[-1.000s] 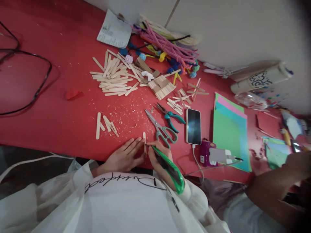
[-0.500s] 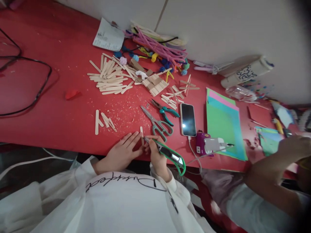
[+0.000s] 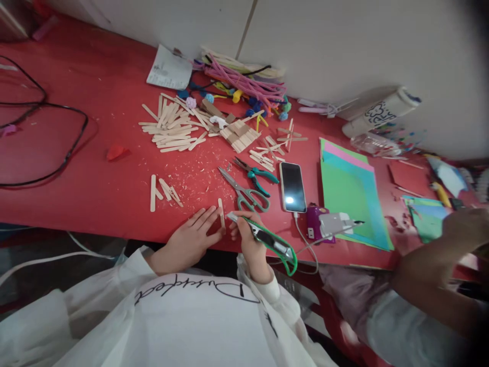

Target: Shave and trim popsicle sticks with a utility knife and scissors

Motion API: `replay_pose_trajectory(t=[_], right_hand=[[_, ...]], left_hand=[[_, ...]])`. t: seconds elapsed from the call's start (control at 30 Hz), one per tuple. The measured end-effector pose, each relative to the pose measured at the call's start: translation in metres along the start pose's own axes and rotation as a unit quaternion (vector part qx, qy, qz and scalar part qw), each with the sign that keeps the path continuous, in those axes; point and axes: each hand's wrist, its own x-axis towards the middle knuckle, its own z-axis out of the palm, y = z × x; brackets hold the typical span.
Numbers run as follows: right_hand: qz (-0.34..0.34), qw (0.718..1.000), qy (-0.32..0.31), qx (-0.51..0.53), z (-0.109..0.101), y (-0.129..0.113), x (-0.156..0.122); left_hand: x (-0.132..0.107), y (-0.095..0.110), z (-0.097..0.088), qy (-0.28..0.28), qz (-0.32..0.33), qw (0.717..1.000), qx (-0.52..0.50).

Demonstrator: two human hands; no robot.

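Observation:
My left hand [image 3: 193, 237] lies flat on the red table near its front edge, fingers stretched out. Its fingertips and thumb are beside a small wooden craft stick [image 3: 221, 211] and seem to touch it; I cannot tell how firmly. My right hand [image 3: 250, 244] is closed around a green and black utility knife [image 3: 273, 240]. The blade points left and sits a little to the right of the stick, apart from it. Grey-handled scissors [image 3: 244, 191] and teal-handled pliers [image 3: 256, 175] lie just beyond my hands. A few cut sticks [image 3: 170, 191] rest to the left.
Beyond are a pile of craft sticks [image 3: 171, 125], pipe cleaners [image 3: 248, 79] and wood shavings. On the right lie a phone [image 3: 293, 186] with its cable, a purple adapter [image 3: 315, 223] and coloured paper [image 3: 344, 188]. Another person's arm [image 3: 428, 255] rests at far right.
The knife blade has moved off the stick, slightly right, with my right hand. My left hand stays in place. The view has shifted slightly.

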Motion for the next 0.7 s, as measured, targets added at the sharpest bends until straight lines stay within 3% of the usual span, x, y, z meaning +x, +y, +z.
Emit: replay_pose_trajectory(t=[0.27,0.7], right_hand=[[-0.093,0.989,-0.051,-0.103,-0.012,-0.002,-0.009],[-0.125,0.977,-0.057,-0.165,-0.016,0.013,-0.016]], left_hand=[[-0.002,-0.003,0.003,0.018,0.025,0.999,0.03],[0.002,-0.004,-0.003,0.041,0.043,0.995,0.076]])
